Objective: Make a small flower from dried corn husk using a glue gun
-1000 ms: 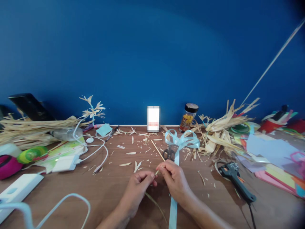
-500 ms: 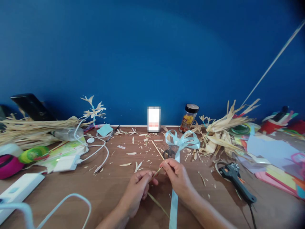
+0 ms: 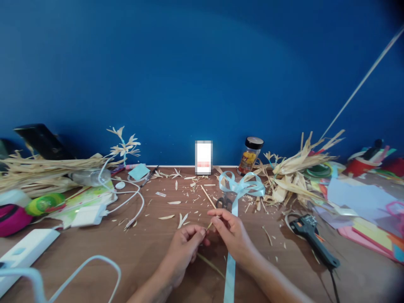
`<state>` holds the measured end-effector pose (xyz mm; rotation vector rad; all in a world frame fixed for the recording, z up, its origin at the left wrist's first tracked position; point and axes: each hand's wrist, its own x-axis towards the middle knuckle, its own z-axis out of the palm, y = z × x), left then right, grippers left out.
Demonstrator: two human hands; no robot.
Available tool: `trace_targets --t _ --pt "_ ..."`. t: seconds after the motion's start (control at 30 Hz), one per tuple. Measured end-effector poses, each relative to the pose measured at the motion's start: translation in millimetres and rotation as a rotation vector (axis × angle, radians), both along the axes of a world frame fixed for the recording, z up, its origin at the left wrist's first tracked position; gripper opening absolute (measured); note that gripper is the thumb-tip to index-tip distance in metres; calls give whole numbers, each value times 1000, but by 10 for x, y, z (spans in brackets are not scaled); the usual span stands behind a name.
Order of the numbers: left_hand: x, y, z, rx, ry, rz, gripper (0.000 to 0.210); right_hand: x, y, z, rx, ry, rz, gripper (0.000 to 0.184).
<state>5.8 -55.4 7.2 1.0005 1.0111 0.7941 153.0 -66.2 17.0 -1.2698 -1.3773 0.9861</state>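
Note:
My left hand (image 3: 186,248) pinches a thin, dry, straw-coloured husk strip (image 3: 210,265) between thumb and fingers. The strip's long tail slants down to the right below that hand. Across the short gap, my right hand (image 3: 232,231) closes thumb and fingertips on the strip's upper end. Under the right wrist runs a light blue ribbon (image 3: 230,273), whose loops lie behind the hand. Dark-handled scissors (image 3: 224,203) rest just beyond the right fingers, partly hidden. Beside them a thin pale stick (image 3: 207,195) points away from me.
Husk scraps (image 3: 174,203) litter the brown table. A black glue gun (image 3: 315,240) lies to the right, with coloured paper (image 3: 356,198) beyond it. A lidded jar (image 3: 250,155) stands near the blue wall. Husk bundles (image 3: 296,181), white cables (image 3: 139,198) and a power strip (image 3: 28,256) occupy the sides.
My right hand has shifted slightly left and its fingers have moved closer to the left fingertips, so less strip shows between them. The left hand stays nearly in place.

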Motion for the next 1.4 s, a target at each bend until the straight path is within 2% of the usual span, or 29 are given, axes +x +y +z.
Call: trace_targets --t 0.1,0.2,0.47,0.57,0.73,0.97,1.1,1.23,1.3,1.4 --pt "2 1 -6 23 13 0 25 7 -11 30 -37 -2 51 18" --pt "-3 12 -16 53 16 -17 25 22 7 5 -39 -7 24 16" --pt "-29 28 4 -73 -98 0 24 -30 66 -91 -203 389 -84 25" --pt "-43 28 17 -6 -52 -10 22 -37 61 -86 -205 444 -84 24" --pt "-54 30 26 148 -14 68 18 -65 32 -92 -161 318 9 19" --pt "-51 45 -3 116 -65 138 17 -134 -16 -55 -63 61 43 13" --pt "-44 42 2 82 -64 169 21 -150 -33 -19 -42 37 48 15" --pt "-43 36 17 108 26 189 24 -144 -36 -25 -52 43 58 18" --pt "-49 36 37 180 83 175 23 -132 -31 -53 -57 36 48 19" --pt "-66 36 78 418 188 122 19 -113 -19 -102 -71 53 44 19"
